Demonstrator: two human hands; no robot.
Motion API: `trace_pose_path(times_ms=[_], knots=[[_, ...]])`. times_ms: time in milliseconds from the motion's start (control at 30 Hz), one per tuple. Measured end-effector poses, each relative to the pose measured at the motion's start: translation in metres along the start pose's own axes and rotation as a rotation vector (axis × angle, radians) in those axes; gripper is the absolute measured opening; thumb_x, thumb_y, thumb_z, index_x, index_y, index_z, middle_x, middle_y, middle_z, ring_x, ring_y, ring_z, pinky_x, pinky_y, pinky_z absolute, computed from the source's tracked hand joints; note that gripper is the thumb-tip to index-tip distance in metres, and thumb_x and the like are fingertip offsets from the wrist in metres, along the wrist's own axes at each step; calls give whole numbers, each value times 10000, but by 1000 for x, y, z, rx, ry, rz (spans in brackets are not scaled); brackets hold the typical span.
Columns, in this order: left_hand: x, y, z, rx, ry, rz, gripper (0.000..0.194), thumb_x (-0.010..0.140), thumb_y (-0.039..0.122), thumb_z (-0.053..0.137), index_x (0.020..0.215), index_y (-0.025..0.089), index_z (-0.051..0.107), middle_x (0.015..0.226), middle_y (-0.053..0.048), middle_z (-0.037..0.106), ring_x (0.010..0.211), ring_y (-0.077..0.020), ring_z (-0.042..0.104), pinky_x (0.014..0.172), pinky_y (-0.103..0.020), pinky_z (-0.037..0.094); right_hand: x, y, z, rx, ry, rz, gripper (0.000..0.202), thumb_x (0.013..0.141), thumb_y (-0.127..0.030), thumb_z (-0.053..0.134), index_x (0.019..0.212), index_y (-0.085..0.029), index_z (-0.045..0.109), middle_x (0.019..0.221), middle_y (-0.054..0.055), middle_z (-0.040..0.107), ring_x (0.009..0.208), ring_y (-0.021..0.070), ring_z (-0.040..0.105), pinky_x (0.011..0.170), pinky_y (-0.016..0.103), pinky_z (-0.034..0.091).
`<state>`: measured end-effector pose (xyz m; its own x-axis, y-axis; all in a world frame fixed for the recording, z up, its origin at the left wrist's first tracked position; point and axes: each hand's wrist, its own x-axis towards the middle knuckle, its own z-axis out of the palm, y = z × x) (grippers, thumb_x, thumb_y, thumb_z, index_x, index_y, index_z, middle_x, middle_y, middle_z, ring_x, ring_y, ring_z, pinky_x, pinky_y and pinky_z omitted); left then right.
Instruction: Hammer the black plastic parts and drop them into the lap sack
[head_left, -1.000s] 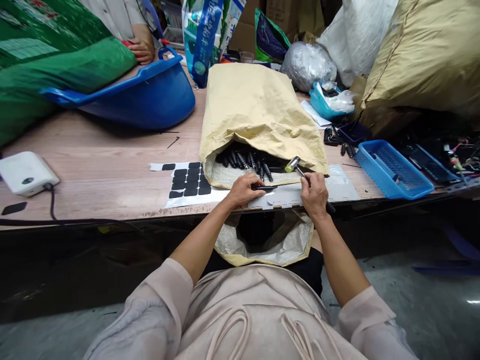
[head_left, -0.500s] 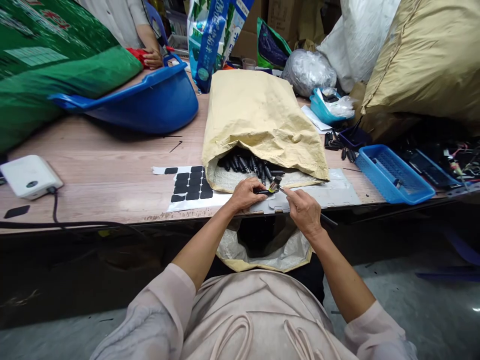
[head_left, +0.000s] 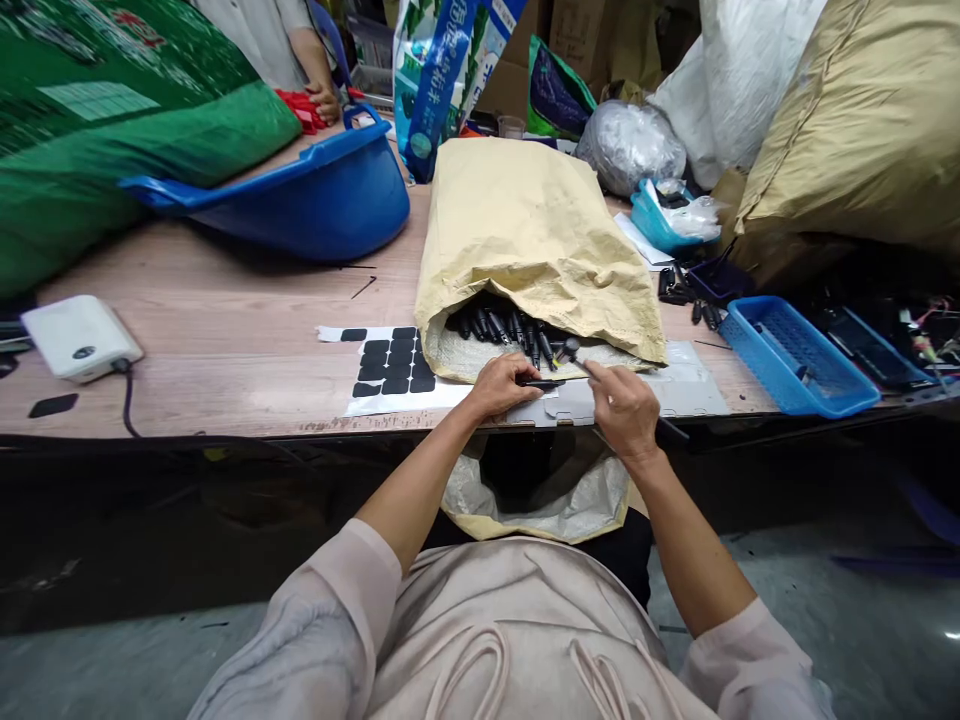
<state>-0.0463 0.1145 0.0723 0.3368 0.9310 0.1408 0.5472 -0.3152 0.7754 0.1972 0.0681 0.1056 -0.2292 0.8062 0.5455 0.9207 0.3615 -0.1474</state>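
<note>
My left hand [head_left: 504, 388] is closed at the table's front edge, its fingers pinching a slim black tube-like part [head_left: 545, 384] that points right. My right hand [head_left: 628, 408] is wrapped around the handle of a small hammer [head_left: 571, 348]. The hammer's blurred head is just above and right of the black part, apart from it; the dark handle end sticks out below my hand. Right behind both hands a yellow woven sack [head_left: 525, 215] lies with its mouth toward me. Many similar black parts [head_left: 510, 328] fill its opening.
A sheet of black stickers [head_left: 394, 365] lies left of the sack. Farther left are a blue basin [head_left: 300, 205] and a white box [head_left: 81, 338] with a cable. A blue basket [head_left: 799, 355] stands right. An open sack [head_left: 540, 525] is at my lap. Another person's hand [head_left: 324, 103] shows behind the basin.
The hammer head has moved up and right, away from the black part. My left hand keeps its hold on the part. The whole view has shifted slightly.
</note>
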Motion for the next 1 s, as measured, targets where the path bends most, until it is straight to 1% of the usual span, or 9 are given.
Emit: trace_pose_path(times_ms=[233, 467, 533, 600, 700, 767, 833, 933, 1000], knots=[[0, 3, 1, 142, -15, 28, 193, 785, 323, 826, 941, 218, 786, 973, -35, 738, 935, -233, 650, 896, -365, 503, 24, 66, 25, -88, -5, 280, 354, 911, -173, 603, 1174, -260, 825, 972, 80, 747, 955, 248, 624, 832, 344, 431], [-1, 5, -2, 205, -6, 75, 179, 862, 365, 793, 945, 211, 755, 982, -52, 729, 956, -239, 644, 884, -369, 487, 19, 77, 48, -36, 23, 331, 361, 939, -237, 573, 1212, -272, 807, 1003, 85, 733, 988, 261, 590, 900, 368, 448], [-13, 15, 2, 213, 30, 149, 177, 901, 369, 764, 958, 203, 740, 988, -69, 732, 968, -246, 649, 892, -375, 488, 18, 76, 47, -27, 20, 323, 355, 958, -254, 566, 1223, -277, 802, 1006, 86, 729, 992, 266, 589, 910, 375, 456], [-34, 29, 14, 189, -5, 271, 203, 963, 391, 702, 1027, 201, 733, 1000, -81, 743, 969, -242, 667, 898, -368, 495, 17, 75, 46, -30, 16, 312, 361, 972, -253, 555, 1242, -279, 794, 1023, 91, 727, 1012, 272, 589, 921, 378, 462], [-70, 46, 44, 149, -252, 410, 256, 1029, 422, 614, 1130, 212, 719, 1008, -72, 767, 946, -219, 711, 862, -329, 514, 16, 73, 46, -59, 2, 308, 376, 982, -241, 541, 1271, -273, 780, 1048, 100, 722, 1043, 278, 589, 931, 378, 466], [-88, 48, 67, 197, -416, 342, 235, 1028, 400, 614, 1132, 217, 717, 1023, -66, 781, 957, -227, 740, 834, -321, 529, 16, 72, 46, -81, -11, 310, 379, 984, -242, 537, 1279, -270, 773, 1050, 103, 718, 1045, 282, 588, 920, 376, 466], [-96, 42, 86, 278, -508, 154, 226, 1020, 375, 616, 1148, 219, 716, 1070, -74, 794, 1005, -257, 760, 840, -337, 551, 17, 71, 46, -93, -18, 309, 380, 983, -245, 533, 1280, -266, 769, 1049, 104, 715, 1035, 284, 587, 902, 374, 463], [-92, 28, 102, 367, -556, -165, 281, 1025, 370, 588, 1229, 221, 713, 1179, -117, 793, 1100, -308, 764, 881, -379, 585, 17, 70, 45, -105, -20, 299, 386, 984, -244, 522, 1286, -263, 761, 1053, 103, 714, 1022, 282, 586, 887, 370, 456], [-87, 24, 106, 391, -550, -292, 328, 1016, 343, 593, 1304, 227, 700, 1285, -140, 767, 1175, -321, 747, 920, -386, 594, 18, 70, 44, -118, -27, 298, 386, 984, -244, 519, 1288, -260, 757, 1054, 103, 715, 1021, 282, 586, 882, 368, 452]])
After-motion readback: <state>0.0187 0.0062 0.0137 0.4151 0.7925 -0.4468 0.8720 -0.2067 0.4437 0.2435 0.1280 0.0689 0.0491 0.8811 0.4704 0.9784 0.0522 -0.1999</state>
